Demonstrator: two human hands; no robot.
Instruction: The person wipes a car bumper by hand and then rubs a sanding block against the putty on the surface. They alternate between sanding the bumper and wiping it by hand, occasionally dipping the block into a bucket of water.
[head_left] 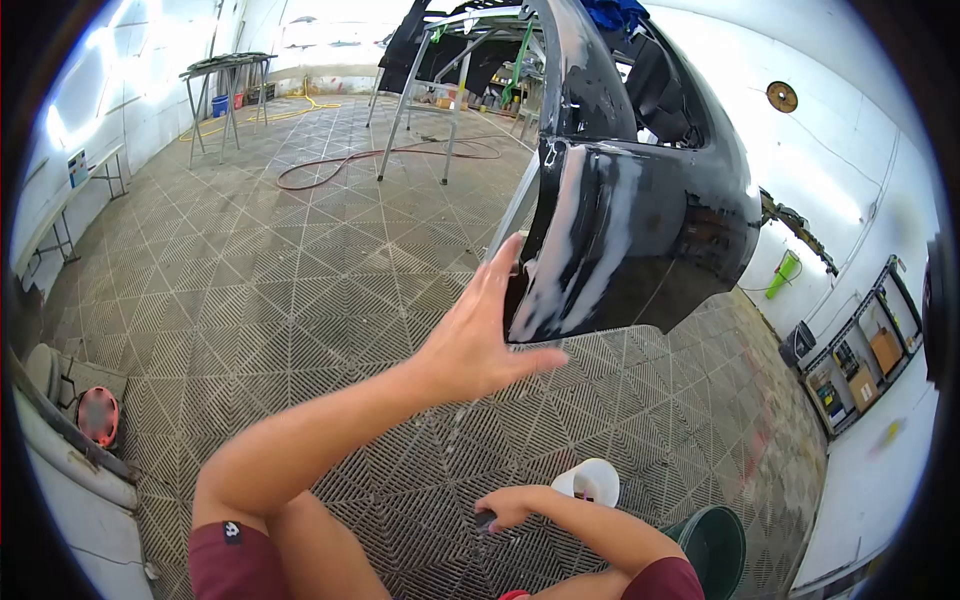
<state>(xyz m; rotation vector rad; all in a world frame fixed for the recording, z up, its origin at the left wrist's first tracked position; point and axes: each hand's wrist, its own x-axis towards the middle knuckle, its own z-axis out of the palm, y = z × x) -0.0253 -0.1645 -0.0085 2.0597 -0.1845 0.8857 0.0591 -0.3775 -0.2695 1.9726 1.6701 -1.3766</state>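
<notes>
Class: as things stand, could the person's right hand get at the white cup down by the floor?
Probably yes. The right hand is low beside the white cup, with nothing visible between them, though it seems to grip something small already.

A: What's up on the stand?
B: A glossy black curved car body panel (640, 230), hanging upright, streaked with white soapy foam.
A: And lower down?
B: A small white plastic cup (590, 482), upright on the grated floor.

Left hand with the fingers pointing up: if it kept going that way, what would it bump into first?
Probably the black car panel. The left hand is open beside the panel's soapy lower edge, fingers aimed up along it. They look nearly touching, though depth is hard to judge from this view.
</notes>
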